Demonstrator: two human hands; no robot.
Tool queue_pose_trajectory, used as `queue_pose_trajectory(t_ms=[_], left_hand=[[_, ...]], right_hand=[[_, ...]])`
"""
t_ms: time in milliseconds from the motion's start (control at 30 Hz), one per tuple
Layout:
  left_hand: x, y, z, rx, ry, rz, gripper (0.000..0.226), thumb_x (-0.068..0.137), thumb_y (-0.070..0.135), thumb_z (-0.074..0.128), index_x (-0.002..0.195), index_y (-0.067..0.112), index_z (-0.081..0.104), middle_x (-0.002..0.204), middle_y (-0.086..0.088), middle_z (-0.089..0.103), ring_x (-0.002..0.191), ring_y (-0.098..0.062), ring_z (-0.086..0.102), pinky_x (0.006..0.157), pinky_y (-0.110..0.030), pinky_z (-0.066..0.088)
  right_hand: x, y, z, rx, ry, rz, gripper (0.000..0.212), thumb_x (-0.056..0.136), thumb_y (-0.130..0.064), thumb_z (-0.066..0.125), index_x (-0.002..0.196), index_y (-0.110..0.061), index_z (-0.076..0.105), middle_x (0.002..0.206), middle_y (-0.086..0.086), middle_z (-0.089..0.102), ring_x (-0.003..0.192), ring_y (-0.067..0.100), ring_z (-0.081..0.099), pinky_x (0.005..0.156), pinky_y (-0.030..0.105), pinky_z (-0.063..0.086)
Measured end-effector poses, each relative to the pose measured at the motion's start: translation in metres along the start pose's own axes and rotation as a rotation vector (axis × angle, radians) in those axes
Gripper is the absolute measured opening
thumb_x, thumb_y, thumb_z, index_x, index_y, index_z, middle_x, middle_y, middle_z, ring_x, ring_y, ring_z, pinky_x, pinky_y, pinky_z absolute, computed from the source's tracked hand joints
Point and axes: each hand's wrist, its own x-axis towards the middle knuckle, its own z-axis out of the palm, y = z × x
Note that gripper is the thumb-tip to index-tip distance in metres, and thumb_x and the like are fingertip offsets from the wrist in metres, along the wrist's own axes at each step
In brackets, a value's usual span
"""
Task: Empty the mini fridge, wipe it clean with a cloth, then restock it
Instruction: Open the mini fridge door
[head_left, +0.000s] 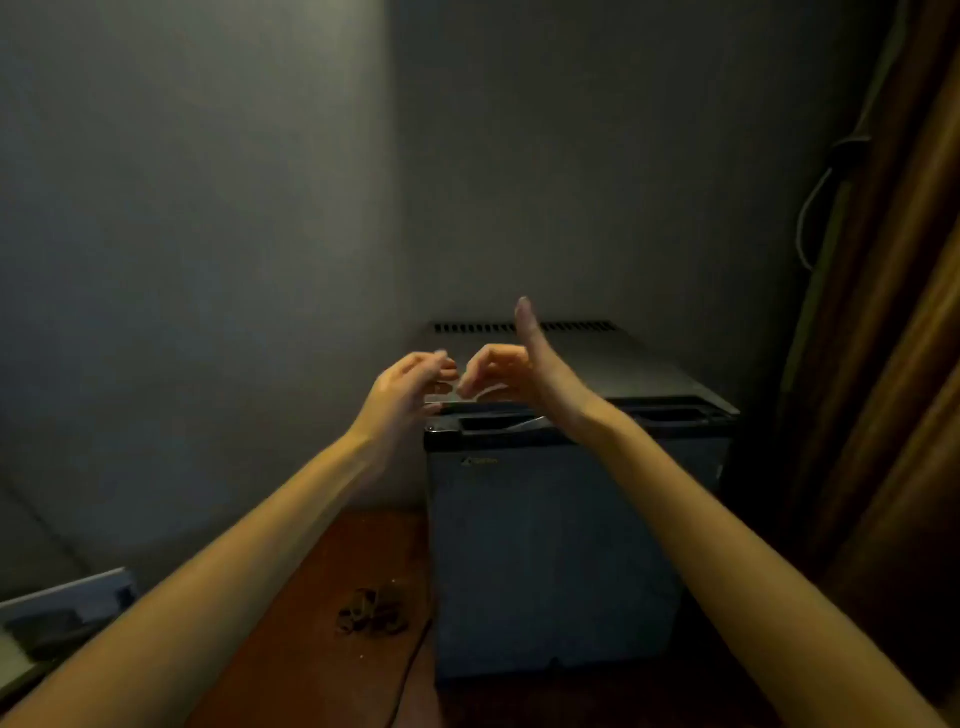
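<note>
A dark mini fridge (566, 545) stands in the corner with its door closed and a vent grille along the back of its top. Both my arms stretch out in front of it at the height of its top edge. My left hand (410, 387) has loosely curled fingers and holds nothing. My right hand (511, 371) has its fingers curled and its thumb pointing straight up, also holding nothing. The fingertips of the two hands nearly meet above the fridge's front left corner. No cloth is in view.
A brown wooden surface (337, 623) lies left of the fridge with a small dark clump (371, 613) and a thin cable on it. A pale flat object (57, 618) sits at the lower left. A brown curtain (904, 364) hangs on the right; grey walls behind.
</note>
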Motion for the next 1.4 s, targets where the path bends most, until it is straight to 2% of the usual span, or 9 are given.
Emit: queue_pose_trajectory(t_ms=[67,267,400,500,633,800,1100,1300,1400], left_hand=[[0.000,-0.011,-0.009,0.056,0.040,0.028,0.011,0.096,0.019,0.054,0.102,0.015,0.062,0.097,0.000,0.066,0.091,-0.012,0.063,0.071,-0.018,0.051],[0.007,-0.068,-0.032,0.074,0.102,0.015,0.036,0.095,0.021,0.057,0.130,0.024,0.054,0.124,0.007,0.059,0.111,-0.001,0.055,0.082,-0.018,0.043],[0.008,-0.110,-0.033,0.032,0.122,0.024,0.044,0.095,0.032,0.055,0.138,0.031,0.047,0.134,0.011,0.052,0.121,0.001,0.048,0.099,-0.023,0.041],[0.004,-0.138,-0.030,-0.046,0.138,0.031,0.041,0.099,0.037,0.045,0.140,0.031,0.045,0.137,0.014,0.051,0.120,0.007,0.048,0.100,-0.018,0.041],[-0.012,-0.187,-0.036,-0.049,0.124,0.072,0.046,0.095,0.050,0.039,0.138,0.034,0.048,0.145,0.008,0.045,0.132,-0.006,0.045,0.111,-0.040,0.038],[-0.038,-0.265,-0.055,-0.108,0.138,0.106,0.035,0.104,0.024,0.032,0.135,0.023,0.048,0.137,0.002,0.054,0.125,-0.010,0.053,0.103,-0.035,0.046],[-0.095,-0.408,-0.043,-0.189,0.193,0.000,0.042,0.103,0.019,0.037,0.145,0.020,0.037,0.146,-0.002,0.046,0.134,-0.016,0.043,0.115,-0.043,0.032],[-0.135,-0.427,-0.021,-0.129,0.251,-0.046,0.057,0.098,-0.009,0.033,0.147,0.021,0.030,0.149,0.005,0.035,0.138,-0.015,0.033,0.118,-0.041,0.025],[-0.148,-0.418,-0.009,-0.013,0.281,-0.073,0.065,0.094,-0.017,0.034,0.149,0.017,0.029,0.149,0.003,0.034,0.136,-0.014,0.034,0.113,-0.032,0.028]], right_hand=[[0.009,0.012,0.014,-0.095,0.042,0.036,0.085,0.087,-0.068,0.008,0.091,-0.009,0.069,0.101,0.008,0.072,0.101,0.016,0.066,0.102,0.033,0.043],[0.037,0.081,0.031,-0.415,0.235,-0.076,0.053,0.100,-0.054,0.030,0.106,-0.019,0.070,0.108,-0.003,0.067,0.105,0.008,0.060,0.097,0.038,0.045],[0.042,0.118,0.046,-0.937,0.449,-0.307,0.035,0.097,-0.043,0.044,0.106,-0.018,0.068,0.104,-0.003,0.066,0.099,0.015,0.060,0.090,0.037,0.044],[0.038,0.141,0.059,-1.144,0.612,-0.460,0.032,0.096,-0.036,0.050,0.116,-0.016,0.066,0.113,0.001,0.065,0.108,0.018,0.058,0.103,0.035,0.038],[0.031,0.180,0.082,-1.276,0.674,-0.666,0.046,0.096,-0.027,0.053,0.139,-0.011,0.051,0.142,0.012,0.048,0.137,0.025,0.039,0.117,0.042,0.023],[0.009,0.246,0.113,-1.410,0.501,-0.946,0.038,0.099,-0.025,0.042,0.132,-0.016,0.060,0.137,0.005,0.056,0.134,0.020,0.046,0.119,0.040,0.016],[-0.033,0.371,0.128,-1.754,0.239,-0.828,0.032,0.088,-0.019,0.053,0.116,-0.015,0.068,0.112,0.004,0.068,0.125,0.024,0.054,0.122,0.042,-0.001],[-0.081,0.386,0.128,-1.758,0.034,-0.597,0.048,0.070,-0.020,0.075,0.117,-0.017,0.069,0.132,0.007,0.061,0.130,0.024,0.049,0.120,0.042,-0.001],[-0.097,0.374,0.120,-1.793,-0.028,-0.554,0.056,0.084,-0.019,0.063,0.139,-0.014,0.051,0.150,0.009,0.041,0.144,0.026,0.027,0.116,0.040,-0.021]])
